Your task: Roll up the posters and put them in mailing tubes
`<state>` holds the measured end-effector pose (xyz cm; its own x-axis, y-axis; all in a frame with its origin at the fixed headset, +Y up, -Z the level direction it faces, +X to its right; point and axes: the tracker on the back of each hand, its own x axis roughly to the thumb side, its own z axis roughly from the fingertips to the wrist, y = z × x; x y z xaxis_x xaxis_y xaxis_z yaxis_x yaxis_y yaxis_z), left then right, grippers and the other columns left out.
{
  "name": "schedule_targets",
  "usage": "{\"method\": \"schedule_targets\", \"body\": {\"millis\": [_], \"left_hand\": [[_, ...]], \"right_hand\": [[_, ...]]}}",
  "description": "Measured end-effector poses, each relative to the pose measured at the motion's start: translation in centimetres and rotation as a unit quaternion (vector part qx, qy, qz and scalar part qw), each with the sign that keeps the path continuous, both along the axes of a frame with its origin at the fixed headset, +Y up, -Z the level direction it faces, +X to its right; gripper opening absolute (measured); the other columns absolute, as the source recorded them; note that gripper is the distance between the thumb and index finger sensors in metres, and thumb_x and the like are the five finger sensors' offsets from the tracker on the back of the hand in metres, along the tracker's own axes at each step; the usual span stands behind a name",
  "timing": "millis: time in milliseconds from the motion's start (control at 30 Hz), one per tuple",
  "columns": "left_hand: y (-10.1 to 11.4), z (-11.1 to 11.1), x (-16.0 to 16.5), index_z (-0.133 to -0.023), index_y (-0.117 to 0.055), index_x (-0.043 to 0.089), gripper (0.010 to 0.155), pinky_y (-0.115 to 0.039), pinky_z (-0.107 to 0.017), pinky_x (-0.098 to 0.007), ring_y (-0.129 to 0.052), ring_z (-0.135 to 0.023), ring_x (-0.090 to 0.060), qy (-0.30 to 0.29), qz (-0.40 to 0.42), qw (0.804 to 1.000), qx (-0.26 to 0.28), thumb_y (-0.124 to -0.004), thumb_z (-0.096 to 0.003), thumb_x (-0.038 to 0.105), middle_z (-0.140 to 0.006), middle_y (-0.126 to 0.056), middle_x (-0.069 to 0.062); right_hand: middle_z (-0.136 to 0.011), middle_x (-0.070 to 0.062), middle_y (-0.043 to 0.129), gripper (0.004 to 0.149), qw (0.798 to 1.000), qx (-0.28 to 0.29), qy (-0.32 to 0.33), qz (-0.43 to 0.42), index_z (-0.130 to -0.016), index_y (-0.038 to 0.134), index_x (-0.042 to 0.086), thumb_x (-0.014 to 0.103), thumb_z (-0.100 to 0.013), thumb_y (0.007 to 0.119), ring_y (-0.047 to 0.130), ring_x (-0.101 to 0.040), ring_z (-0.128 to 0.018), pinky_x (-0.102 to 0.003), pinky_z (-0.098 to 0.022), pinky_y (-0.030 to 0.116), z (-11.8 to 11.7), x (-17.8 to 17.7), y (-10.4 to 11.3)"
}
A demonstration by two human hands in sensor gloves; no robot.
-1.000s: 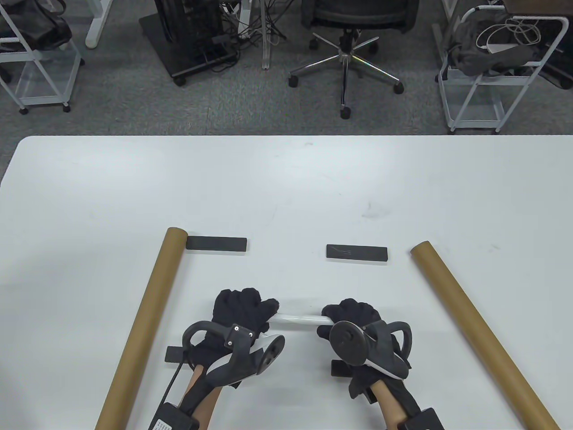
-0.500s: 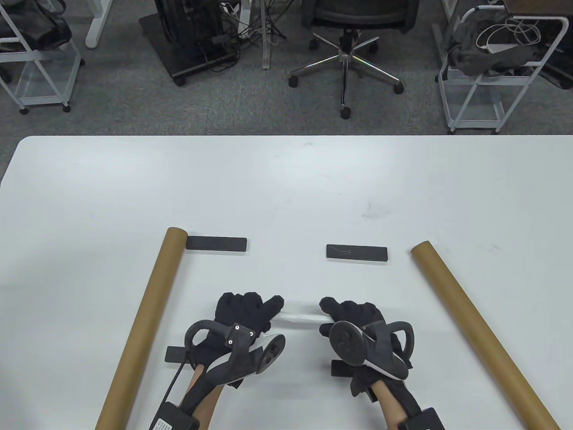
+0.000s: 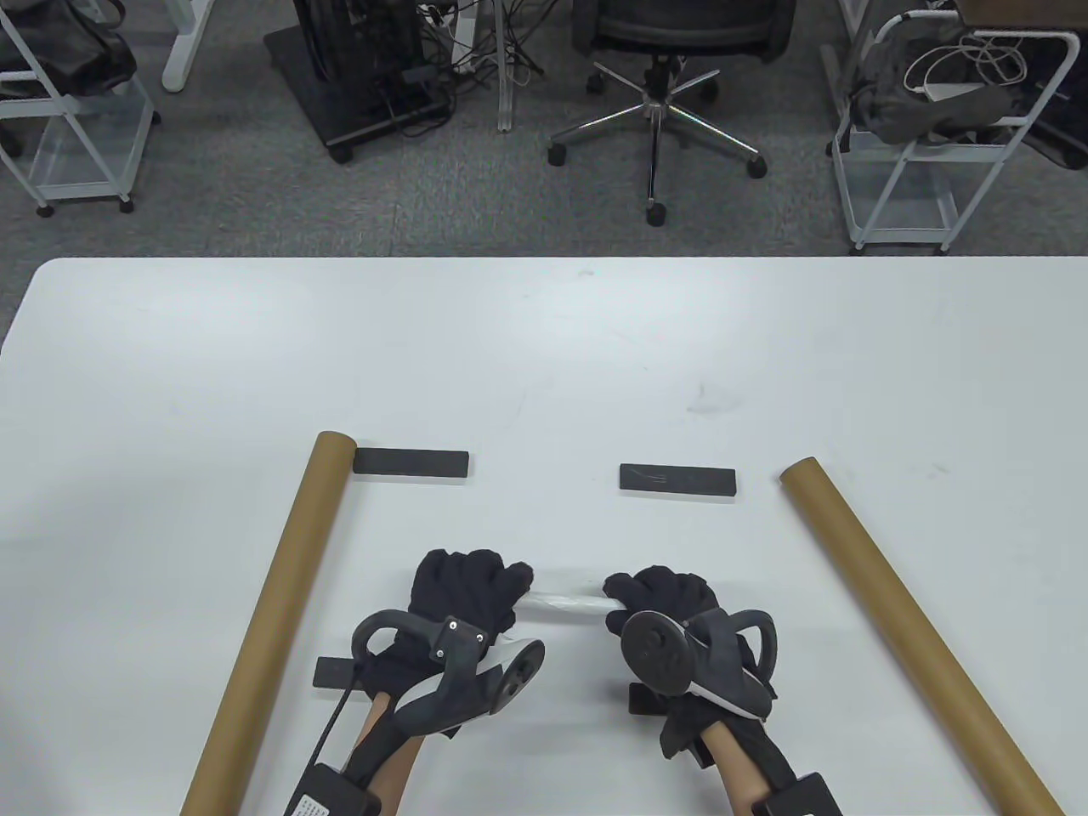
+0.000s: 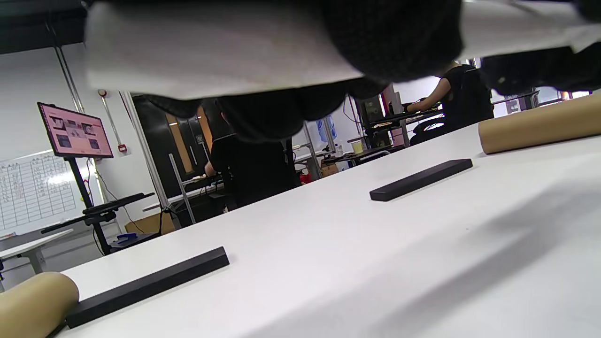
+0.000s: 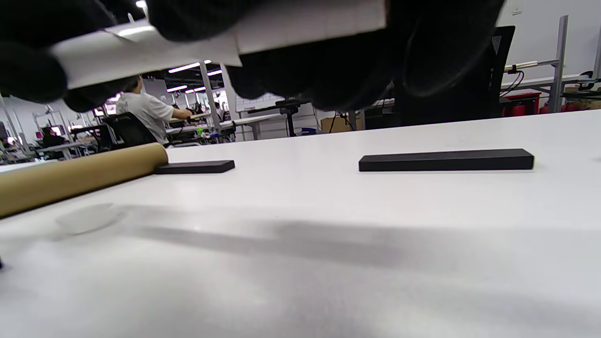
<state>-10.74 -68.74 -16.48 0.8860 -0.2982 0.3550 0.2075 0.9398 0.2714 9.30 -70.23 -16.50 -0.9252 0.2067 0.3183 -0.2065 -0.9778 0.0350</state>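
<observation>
Both hands, left point(image 3: 463, 586) and right point(image 3: 663, 595), curl round the ends of the rolled poster point(image 3: 565, 603), lifted just above the bench point(image 3: 544, 357), likely keeping it tight. A tube point(image 3: 280, 612) lies either side, the other point(image 3: 909, 620) equally ready, black bars point(image 3: 411, 463) beyond

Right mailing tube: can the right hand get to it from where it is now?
Probably yes, but not freely. The right hand and left hand both grip the rolled poster. Bare table lies between the right hand and the right mailing tube; nothing blocks it, though it must let go first.

No legible txt, seemingly.
</observation>
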Motion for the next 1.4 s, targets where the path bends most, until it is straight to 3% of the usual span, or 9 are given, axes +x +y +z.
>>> {"method": "schedule_targets", "body": {"millis": [133,200,367,867,967,1100,1267,1400], "left_hand": [[-0.4,-0.2,-0.1,-0.100,-0.067,0.034,0.054,-0.076,-0.076,-0.052,-0.098,-0.077,-0.017,-0.005,0.006,0.999,-0.031,-0.062,-0.0462,0.038,-0.092,-0.087,0.008],[-0.4,-0.2,-0.2,-0.103,-0.059,0.037,0.056,-0.075,-0.076,-0.053,-0.098,-0.074,-0.018,-0.019,0.013,0.999,-0.049,-0.055,-0.0477,0.045,-0.090,-0.087,0.007],[-0.3,-0.3,-0.1,-0.099,-0.058,0.043,0.057,-0.077,-0.075,-0.050,-0.099,-0.069,-0.014,-0.012,-0.004,0.999,-0.033,-0.065,-0.0432,0.049,-0.086,-0.090,0.011],[-0.2,-0.9,-0.4,-0.097,-0.062,0.042,0.055,-0.077,-0.075,-0.051,-0.100,-0.070,-0.015,0.012,0.012,0.999,-0.039,-0.067,-0.0427,0.048,-0.086,-0.090,0.011],[-0.4,-1.0,-0.5,-0.097,-0.064,0.041,0.055,-0.076,-0.075,-0.051,-0.099,-0.071,-0.016,0.024,0.001,0.999,-0.046,-0.068,-0.0427,0.047,-0.086,-0.090,0.010],[-0.7,-1.2,-0.7,-0.097,-0.064,0.041,0.056,-0.077,-0.075,-0.050,-0.100,-0.072,-0.014,0.036,-0.064,0.997,-0.012,-0.068,-0.0424,0.048,-0.087,-0.090,0.012],[-0.6,-1.7,-1.7,-0.097,-0.065,0.041,0.055,-0.075,-0.075,-0.052,-0.099,-0.073,-0.016,0.050,-0.024,0.998,-0.028,-0.069,-0.0425,0.048,-0.087,-0.090,0.010],[-0.5,-1.8,-1.8,-0.098,-0.064,0.042,0.056,-0.076,-0.075,-0.051,-0.099,-0.073,-0.015,0.051,-0.037,0.998,-0.022,-0.068,-0.0424,0.048,-0.087,-0.090,0.011]], "right_hand": [[-0.088,-0.012,0.081,0.052,1.000,-0.001,0.002,-0.004,-0.099,0.066,0.016,0.033,-0.051,0.058,0.088,-0.041,-0.073,-0.068,-0.065,0.066,0.0,0.1,-0.1],[-0.087,-0.012,0.082,0.051,1.000,-0.006,0.005,-0.007,-0.098,0.067,0.016,0.033,-0.051,0.058,0.088,-0.041,-0.072,-0.069,-0.065,0.066,-0.1,0.3,-0.1],[-0.086,-0.013,0.082,0.050,1.000,-0.016,0.009,-0.014,-0.098,0.068,0.017,0.032,-0.051,0.058,0.088,-0.041,-0.071,-0.069,-0.065,0.065,-0.2,0.2,-0.3],[-0.092,-0.015,0.081,0.051,0.999,-0.023,0.014,-0.018,-0.099,0.068,0.015,0.033,-0.052,0.059,0.085,-0.044,-0.077,-0.070,-0.066,0.064,-1.2,-0.2,0.1],[-0.105,-0.016,0.068,0.056,1.000,-0.016,-0.006,-0.012,-0.105,0.058,0.017,0.035,-0.052,0.061,0.079,-0.049,-0.085,-0.071,-0.067,0.061,-1.7,0.3,0.8],[-0.114,-0.020,0.052,0.065,0.999,-0.003,-0.033,-0.003,-0.110,0.043,0.015,0.036,-0.052,0.062,0.067,-0.055,-0.093,-0.073,-0.068,0.056,-2.1,1.3,1.9],[-0.120,-0.026,0.030,0.078,0.995,-0.023,-0.093,0.022,-0.112,0.023,0.017,0.041,-0.050,0.065,0.052,-0.063,-0.101,-0.076,-0.068,0.051,-3.0,3.7,3.0],[-0.120,-0.028,0.027,0.083,0.989,-0.050,-0.137,0.035,-0.112,0.020,0.015,0.042,-0.049,0.067,0.048,-0.065,-0.101,-0.077,-0.068,0.048,-3.8,5.8,3.2]]}}
